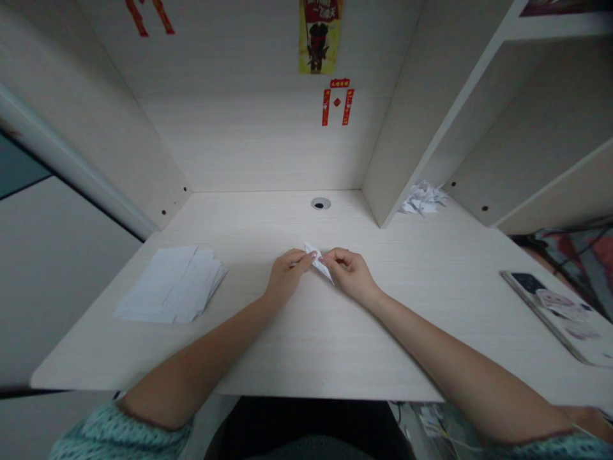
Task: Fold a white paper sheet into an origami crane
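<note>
A small folded piece of white paper (pixel 326 271) is held up between both hands at the middle of the desk. My left hand (pixel 290 268) pinches its left side with thumb and fingers. On the other side, the thumb and forefinger of my right hand (pixel 350 271) grip the same paper. The folded paper is narrow, with a pointed upper end and another point toward the lower right. Fingertips cover part of its middle.
A stack of white paper sheets (pixel 167 284) lies at the left. Many folded white paper pieces (pixel 424 198) are heaped beyond the upright panel (pixel 407 128). A white phone-like device (pixel 560 313) rests at the right edge. A round cable hole (pixel 320 203) sits at the back.
</note>
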`<state>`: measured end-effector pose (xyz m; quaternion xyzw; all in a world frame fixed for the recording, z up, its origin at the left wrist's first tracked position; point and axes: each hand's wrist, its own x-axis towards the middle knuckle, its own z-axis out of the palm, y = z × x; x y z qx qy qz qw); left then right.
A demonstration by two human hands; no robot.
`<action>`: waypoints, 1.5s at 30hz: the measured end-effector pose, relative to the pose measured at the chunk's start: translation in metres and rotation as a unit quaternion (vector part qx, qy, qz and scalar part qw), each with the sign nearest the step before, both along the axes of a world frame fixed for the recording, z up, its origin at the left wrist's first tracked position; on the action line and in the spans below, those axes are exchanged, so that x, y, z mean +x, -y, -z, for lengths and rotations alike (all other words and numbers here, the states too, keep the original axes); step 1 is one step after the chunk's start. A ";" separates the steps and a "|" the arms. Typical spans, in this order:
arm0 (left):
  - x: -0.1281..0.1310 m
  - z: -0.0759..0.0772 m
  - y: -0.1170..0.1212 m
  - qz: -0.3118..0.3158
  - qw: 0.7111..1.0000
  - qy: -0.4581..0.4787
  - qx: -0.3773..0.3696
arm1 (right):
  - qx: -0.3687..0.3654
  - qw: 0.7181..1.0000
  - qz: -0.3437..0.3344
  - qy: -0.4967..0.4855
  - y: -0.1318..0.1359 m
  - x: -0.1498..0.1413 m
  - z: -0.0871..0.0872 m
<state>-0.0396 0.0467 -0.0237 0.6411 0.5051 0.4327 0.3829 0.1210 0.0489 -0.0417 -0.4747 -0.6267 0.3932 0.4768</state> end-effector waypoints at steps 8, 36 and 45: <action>0.001 0.001 0.000 -0.006 1.000 0.030 0.002 | -0.050 0.995 -0.063 -0.053 -0.001 -0.001 0.003; 0.001 0.002 -0.002 -0.011 0.992 0.114 -0.050 | -0.050 0.994 -0.081 -0.051 -0.001 -0.002 0.005; 0.001 0.003 0.000 0.009 0.994 0.067 -0.086 | 0.159 0.983 0.054 0.073 0.004 0.005 -0.006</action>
